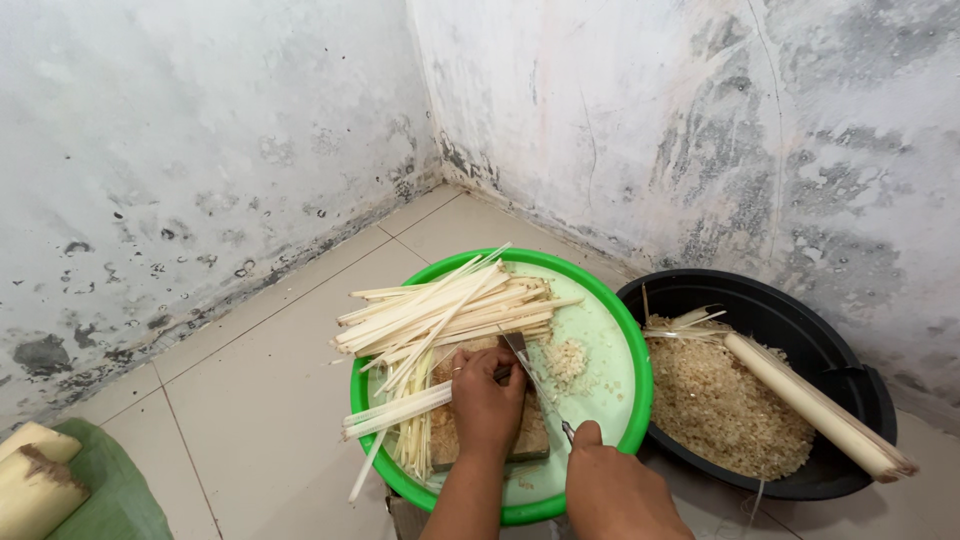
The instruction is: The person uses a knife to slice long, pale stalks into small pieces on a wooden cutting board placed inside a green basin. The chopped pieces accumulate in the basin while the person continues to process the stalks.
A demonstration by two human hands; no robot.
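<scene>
- The left hand [487,400] presses down on a bunch of long, thin, pale cream plant strips [440,310], fingers curled over them on a small brown wooden block [528,440].
- The right hand [610,490] is closed around the handle of a shiny metal knife [525,365]. The blade lies just beside the left hand's fingers.
- The blade and the fingers are so close that a slip could cut a fingertip. That is the biggest danger I can see.
- The strips stick out far past the left hand, over the rim of the round green plastic basin [640,380] that holds the block. They look loose, so they could roll or slide when the knife pushes down.
- A small heap of chopped pale bits [568,360] lies just past the knife, inside the basin. More bits could fly onto the floor tiles [270,400].
- The block sits in the basin, not on flat floor, so it may wobble.
- To the right of the right hand stands a black round plastic tub [850,385], partly filled with chopped bits, with a thick pale stalk [810,400] leaning over its rim. A bump could tip the stalk out.
</scene>
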